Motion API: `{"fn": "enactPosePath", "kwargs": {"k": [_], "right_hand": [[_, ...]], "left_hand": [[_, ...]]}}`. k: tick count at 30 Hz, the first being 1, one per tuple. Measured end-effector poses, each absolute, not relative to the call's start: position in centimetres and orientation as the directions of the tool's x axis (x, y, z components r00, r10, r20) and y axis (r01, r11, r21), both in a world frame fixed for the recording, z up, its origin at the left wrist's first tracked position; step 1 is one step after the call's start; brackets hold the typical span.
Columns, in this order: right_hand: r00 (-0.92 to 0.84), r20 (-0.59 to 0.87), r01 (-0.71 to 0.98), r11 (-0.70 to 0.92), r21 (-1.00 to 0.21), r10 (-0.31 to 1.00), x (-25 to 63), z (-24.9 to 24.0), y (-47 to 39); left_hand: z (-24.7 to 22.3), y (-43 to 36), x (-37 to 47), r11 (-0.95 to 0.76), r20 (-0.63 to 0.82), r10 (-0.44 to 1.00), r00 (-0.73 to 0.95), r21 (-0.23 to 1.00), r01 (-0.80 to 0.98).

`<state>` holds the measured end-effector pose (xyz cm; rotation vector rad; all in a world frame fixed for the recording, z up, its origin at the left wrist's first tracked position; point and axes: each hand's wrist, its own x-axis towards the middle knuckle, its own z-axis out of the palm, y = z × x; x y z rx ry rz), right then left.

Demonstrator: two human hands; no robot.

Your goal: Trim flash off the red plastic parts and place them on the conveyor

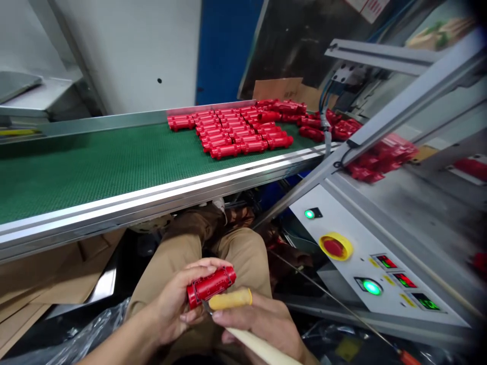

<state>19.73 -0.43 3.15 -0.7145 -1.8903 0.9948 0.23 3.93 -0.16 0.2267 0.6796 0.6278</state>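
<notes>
My left hand (pixel 182 294) is closed around a red cylindrical plastic part (pixel 212 285) held above my lap. Dark lines and small slots mark its side. Close against its lower side is my right hand (pixel 262 319), closed on a pale-handled tool (pixel 261 344). The tool's short metal tip points toward the part; whether it touches cannot be made out. A yellow finger cot (pixel 231 299) covers my right index finger. Similar red plastic parts (pixel 236 129) lie in rows on the green conveyor belt (pixel 99 162) in front of me.
A metal rail (pixel 160 195) edges the belt. To the right stands a machine with a slanted frame and a control panel (pixel 342 274) bearing a red emergency stop button (pixel 334 247). More red parts (pixel 380 157) sit inside it. Cardboard (pixel 57 284) lies at lower left.
</notes>
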Motion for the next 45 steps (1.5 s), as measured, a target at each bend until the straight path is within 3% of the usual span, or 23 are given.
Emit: {"fn": "enactPosePath", "kwargs": {"k": [10, 25, 31, 33, 35, 38, 42, 45], "right_hand": [[-0.509, 0.402, 0.015, 0.475, -0.88, 0.761, 19.7, 3.2, -0.4], [-0.423, 0.354, 0.104, 0.433, -0.895, 0.834, 19.4, 2.7, -0.8], [-0.607, 0.098, 0.215, 0.281, -0.935, 0.789, 20.2, 4.4, -0.2], [-0.553, 0.163, 0.177, 0.306, -0.935, 0.817, 20.2, 4.2, -0.5], [-0.354, 0.237, 0.1, 0.289, -0.952, 0.905, 20.2, 3.6, -1.0], [-0.05, 0.218, 0.022, 0.219, -0.975, 0.975, 20.3, 3.1, -1.4], [-0.034, 0.333, 0.164, 0.334, -0.928, 0.942, 20.4, 3.2, -1.4], [-0.066, 0.425, 0.345, 0.421, -0.839, 0.903, 20.2, 2.8, -1.6]], "left_hand": [[-0.5, 3.8, 0.7, 0.795, -0.506, 0.606, 0.614, 0.402, -0.454], [-0.5, 4.1, 0.8, 0.806, -0.524, 0.592, 0.612, 0.399, -0.438], [-0.5, 4.1, 0.8, 0.819, -0.535, 0.573, 0.621, 0.379, -0.43], [-0.5, 4.1, 0.8, 0.826, -0.527, 0.563, 0.637, 0.367, -0.427], [-0.6, 4.2, 0.8, 0.826, -0.506, 0.564, 0.653, 0.363, -0.431], [-0.6, 4.3, 0.7, 0.806, -0.456, 0.59, 0.667, 0.383, -0.451], [-0.2, 4.2, 0.6, 0.72, -0.422, 0.692, 0.586, 0.451, -0.527], [0.1, 3.9, 0.4, 0.543, -0.406, 0.84, 0.361, 0.596, -0.592]]}}
